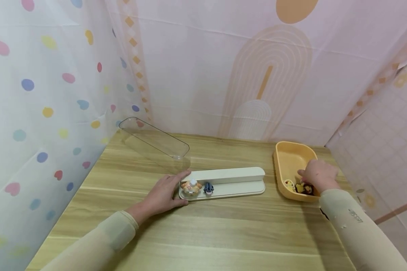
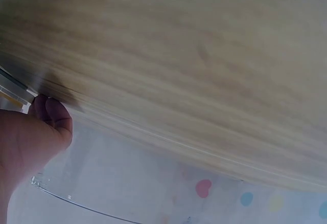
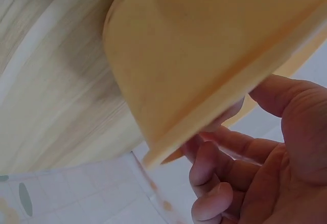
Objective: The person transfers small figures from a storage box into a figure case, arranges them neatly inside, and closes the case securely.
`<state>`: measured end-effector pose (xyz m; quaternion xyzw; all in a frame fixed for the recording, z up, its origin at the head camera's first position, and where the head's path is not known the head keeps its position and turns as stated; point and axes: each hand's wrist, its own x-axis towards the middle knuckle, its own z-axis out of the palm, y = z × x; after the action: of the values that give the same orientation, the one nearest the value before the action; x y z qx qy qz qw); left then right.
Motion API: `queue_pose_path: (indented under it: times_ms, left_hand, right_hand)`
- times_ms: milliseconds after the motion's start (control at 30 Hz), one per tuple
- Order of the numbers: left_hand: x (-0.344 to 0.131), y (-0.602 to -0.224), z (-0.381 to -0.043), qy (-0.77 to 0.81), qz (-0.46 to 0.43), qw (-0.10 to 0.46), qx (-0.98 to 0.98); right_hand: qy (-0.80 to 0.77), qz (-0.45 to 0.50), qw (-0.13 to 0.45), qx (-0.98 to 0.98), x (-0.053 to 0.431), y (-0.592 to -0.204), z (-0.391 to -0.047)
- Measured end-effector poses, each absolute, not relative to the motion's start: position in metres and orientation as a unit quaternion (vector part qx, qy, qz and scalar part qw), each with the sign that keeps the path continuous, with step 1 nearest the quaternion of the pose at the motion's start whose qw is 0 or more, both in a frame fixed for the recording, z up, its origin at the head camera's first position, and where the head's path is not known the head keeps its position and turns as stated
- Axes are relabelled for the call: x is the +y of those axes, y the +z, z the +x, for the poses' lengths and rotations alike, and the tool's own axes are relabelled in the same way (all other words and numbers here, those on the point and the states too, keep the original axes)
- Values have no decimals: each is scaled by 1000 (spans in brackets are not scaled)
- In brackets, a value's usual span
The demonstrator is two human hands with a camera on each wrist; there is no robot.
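Observation:
A long cream display base (image 1: 239, 188) with a raised back step lies mid-table. My left hand (image 1: 162, 194) grips its left end, thumb at the front corner and fingers at the back. On the base stand an orange figurine with a white top (image 1: 192, 187) and a small dark blue figurine (image 1: 208, 188). My right hand (image 1: 320, 175) reaches over the rim into an orange bin (image 1: 291, 160). Beside its fingers in the bin lie a pale yellow figurine (image 1: 289, 184) and brown-and-yellow figurines (image 1: 304, 188). The bin's wall hides the right fingertips in the right wrist view.
A clear plastic cover (image 1: 156, 143) with a dark rim stands at the back left, behind the base. Patterned curtains (image 1: 196, 75) enclose the wooden table (image 1: 224, 233) at the back and both sides.

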<state>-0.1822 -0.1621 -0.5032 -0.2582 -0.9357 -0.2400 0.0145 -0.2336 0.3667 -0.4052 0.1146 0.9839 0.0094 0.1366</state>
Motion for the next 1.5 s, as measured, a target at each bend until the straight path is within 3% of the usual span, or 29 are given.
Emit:
queue_pose_path:
  times_ms: [167, 433, 833, 1167, 1500]
  left_hand:
    - [-162, -503, -182, -243, -253, 3, -936]
    - [-162, -502, -182, -246, -251, 3, -936]
    - [-163, -500, -181, -247, -250, 5, -936]
    - [-162, -500, -181, -246, -250, 7, -936]
    - [-163, -501, -181, -248, -253, 11, -935]
  right_hand:
    - [-14, 77, 143, 987, 367, -406, -234]
    - [-29, 10, 81, 996, 369, -415, -236]
    - [-77, 24, 39, 996, 375, -420, -230]
    - [-100, -78, 10, 992, 368, -428, -231]
    - [-148, -60, -3, 987, 365, -437, -233]
